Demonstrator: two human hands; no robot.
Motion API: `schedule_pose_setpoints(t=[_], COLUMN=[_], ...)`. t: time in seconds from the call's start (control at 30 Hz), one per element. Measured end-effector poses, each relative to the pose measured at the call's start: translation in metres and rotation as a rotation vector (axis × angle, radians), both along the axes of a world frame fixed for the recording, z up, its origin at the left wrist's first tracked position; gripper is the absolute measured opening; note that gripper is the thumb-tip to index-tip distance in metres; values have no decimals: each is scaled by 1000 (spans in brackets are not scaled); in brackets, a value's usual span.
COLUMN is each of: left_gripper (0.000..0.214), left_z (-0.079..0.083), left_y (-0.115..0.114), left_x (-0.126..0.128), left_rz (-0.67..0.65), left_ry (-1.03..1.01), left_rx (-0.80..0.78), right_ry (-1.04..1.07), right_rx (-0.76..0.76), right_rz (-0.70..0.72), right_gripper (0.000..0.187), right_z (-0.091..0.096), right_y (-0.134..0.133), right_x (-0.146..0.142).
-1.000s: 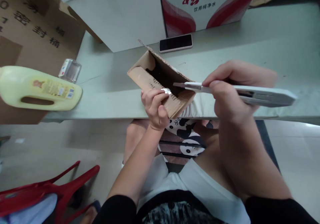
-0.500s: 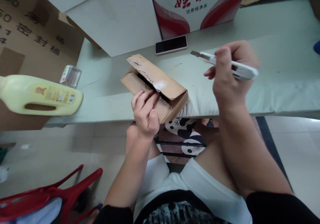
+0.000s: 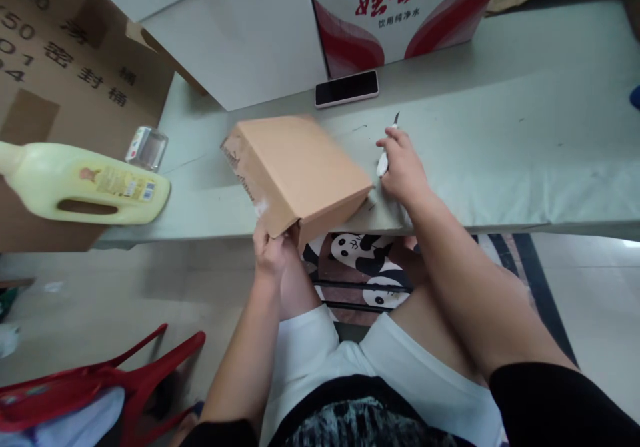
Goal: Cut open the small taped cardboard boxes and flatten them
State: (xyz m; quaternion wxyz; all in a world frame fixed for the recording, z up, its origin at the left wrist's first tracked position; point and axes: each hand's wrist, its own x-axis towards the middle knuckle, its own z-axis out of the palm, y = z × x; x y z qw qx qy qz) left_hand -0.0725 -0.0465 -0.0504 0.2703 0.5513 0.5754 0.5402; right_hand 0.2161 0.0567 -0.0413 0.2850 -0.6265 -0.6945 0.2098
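Note:
A small brown cardboard box (image 3: 300,167) lies at the near edge of the pale table (image 3: 500,134), its plain side up and slightly blurred. My left hand (image 3: 273,247) grips the box's near corner from below. My right hand (image 3: 403,167) rests on the table just right of the box, closed round a white utility knife (image 3: 387,150) whose blade points away from me.
A black phone (image 3: 347,88) lies behind the box. A yellow jug (image 3: 85,184) and a clear small container (image 3: 147,146) sit at the left. Large cartons (image 3: 400,7) stand along the back. A red chair (image 3: 100,387) is at lower left.
The box has been turned over so its closed plain face is up. My right hand came down from mid-air and set the knife against the table beside the box.

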Motion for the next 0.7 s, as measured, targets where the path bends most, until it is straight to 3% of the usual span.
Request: schedule_pose_setpoints(t=[0.13, 0.23, 0.37, 0.5, 0.7], left_gripper=[52, 63, 71, 68, 71], left_z=[-9, -10, -8, -1, 15], left_y=[6, 4, 5, 12, 16], left_x=[-8, -12, -13, -12, -20], left_rz=[-1, -45, -27, 0, 98], left_ry=[-188, -151, -67, -52, 32], left_rx=[-79, -47, -85, -82, -17], right_ry=[-66, -112, -66, 115, 495], right_rx=[-30, -17, -15, 17, 4], right_rz=[16, 13, 184, 368, 428], right_gripper=[52, 47, 45, 68, 57], right_z=[-5, 3, 13, 24, 37], right_y=[3, -2, -10, -19, -31], right_x=[-10, -13, -15, -18, -23])
